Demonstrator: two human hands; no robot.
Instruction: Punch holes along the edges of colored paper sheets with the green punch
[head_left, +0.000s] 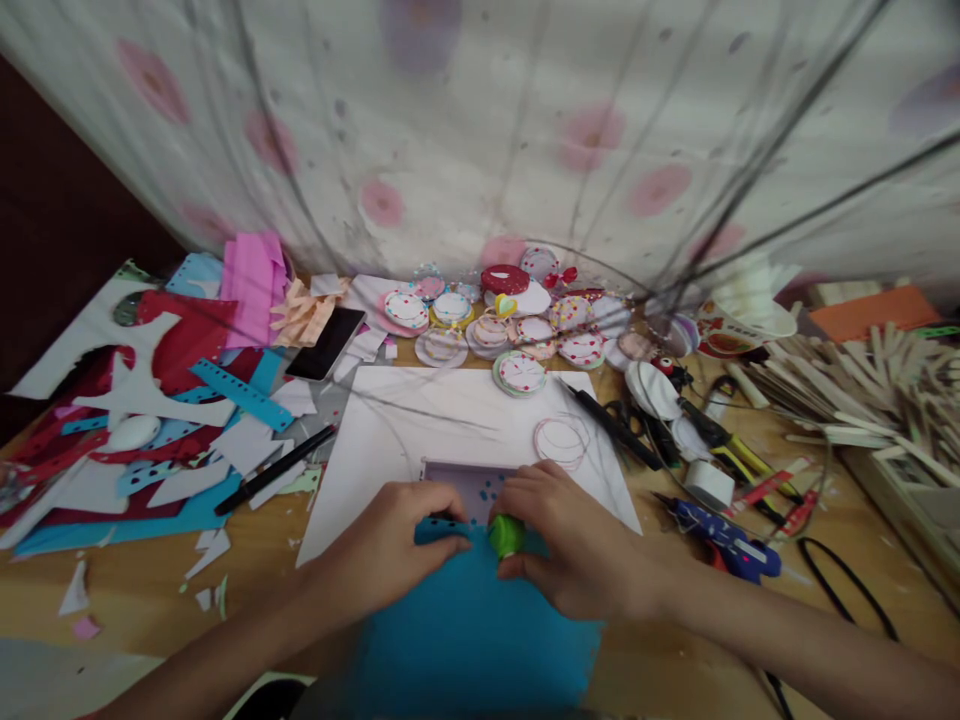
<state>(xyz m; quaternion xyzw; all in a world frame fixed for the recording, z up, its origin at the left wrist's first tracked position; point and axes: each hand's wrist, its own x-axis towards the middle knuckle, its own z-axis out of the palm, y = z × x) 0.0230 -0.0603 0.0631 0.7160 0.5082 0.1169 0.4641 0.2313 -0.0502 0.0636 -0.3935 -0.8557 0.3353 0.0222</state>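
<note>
My left hand (pixel 401 540) pinches the edge of a blue sheet (pixel 480 640), where a row of small holes shows. My right hand (pixel 581 550) is closed around a small green hole punch (pixel 508 536) set at the sheet's far edge. The sheet spreads below both hands to the bottom of the view. Just beyond my fingers, small blue dots lie in a shallow light-coloured tray (pixel 427 468), partly hidden by my hands. Under it is a white sheet of paper (pixel 375 420).
Coloured scraps (pixel 202 420), a phone (pixel 327 343) and a black pen (pixel 277 468) lie on the left. Several round decorated paper pieces (pixel 519 372) sit at the back. On the right are a blue glue gun (pixel 724 540), pliers (pixel 727 445) and wooden sticks (pixel 870 390).
</note>
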